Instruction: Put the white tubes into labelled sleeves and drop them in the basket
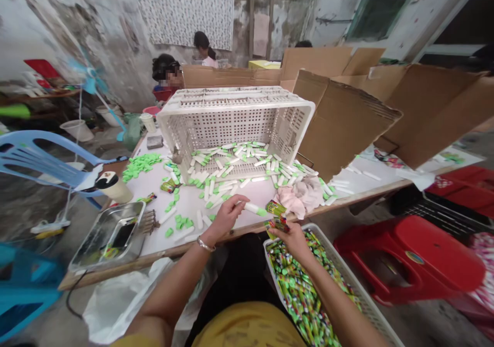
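Note:
My left hand (230,214) pinches the plain end of a white tube with a green cap (254,209), its cap pointing right. My right hand (292,236) is closed on colourful printed wrappers (277,225), just above a crate. Another printed wrapper (275,207) shows by the capped end; whether it touches the tube I cannot tell. Many similar white tubes lie in and before a white plastic basket (235,97) tipped on its side. Below my right forearm, a long white crate (371,313) is filled with tubes in printed wrappers.
Loose green caps (142,166) lie at the table's left. A pink cloth (299,197) lies right of the tubes. A metal tray (90,244) and a cup (115,186) stand at the left edge. Cardboard (339,120) rises at right, beside a red stool (412,254). Two people sit beyond the table.

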A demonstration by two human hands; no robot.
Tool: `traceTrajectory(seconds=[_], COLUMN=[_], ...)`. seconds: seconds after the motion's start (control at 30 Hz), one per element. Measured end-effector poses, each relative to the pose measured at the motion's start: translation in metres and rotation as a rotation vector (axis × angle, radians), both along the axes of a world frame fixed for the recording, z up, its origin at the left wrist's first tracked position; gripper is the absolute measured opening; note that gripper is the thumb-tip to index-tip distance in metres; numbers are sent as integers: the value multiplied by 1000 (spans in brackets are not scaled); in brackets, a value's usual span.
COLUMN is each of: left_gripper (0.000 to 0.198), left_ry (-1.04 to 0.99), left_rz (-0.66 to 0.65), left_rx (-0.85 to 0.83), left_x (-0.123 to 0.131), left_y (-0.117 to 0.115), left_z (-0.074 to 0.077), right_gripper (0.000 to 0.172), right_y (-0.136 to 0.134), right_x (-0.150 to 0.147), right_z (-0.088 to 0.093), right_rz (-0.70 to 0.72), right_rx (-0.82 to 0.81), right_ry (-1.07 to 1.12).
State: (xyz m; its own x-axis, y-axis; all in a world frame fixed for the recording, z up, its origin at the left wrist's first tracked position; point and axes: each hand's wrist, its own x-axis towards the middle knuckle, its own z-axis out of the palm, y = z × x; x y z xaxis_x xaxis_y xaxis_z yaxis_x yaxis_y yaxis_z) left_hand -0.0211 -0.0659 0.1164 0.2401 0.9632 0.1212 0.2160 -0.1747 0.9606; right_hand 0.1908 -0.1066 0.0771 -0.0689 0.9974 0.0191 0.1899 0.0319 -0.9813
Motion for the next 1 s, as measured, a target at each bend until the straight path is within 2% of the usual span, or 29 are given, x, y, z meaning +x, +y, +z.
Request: traceTrajectory(seconds=[0.23,0.43,0.6,0.7,0.83,1.0], left_gripper=[24,23,24,25,25,24], left_ry=[172,240,246,261,255,219], left_rz=[-138,-256,-362,-360,-309,-315], left_rx=[164,169,112,109,170,132], left_x=[6,7,5,7,11,10], left_y=[0,-1,-1,-3,-6,-7], left_z=[12,19,16,14,15,16], right_gripper=[20,23,17,14,12,17], right_y=[-2,-1,-3,-3,-1,-1], right_x=[3,2,1,2,4,8], right_z=[5,4,8,10,12,10], right_rz=[14,105,194,224,190,178], right_rx=[25,-47,-90,-98,-140,-161], right_ry=[-3,-1,5,-10,-18,-13])
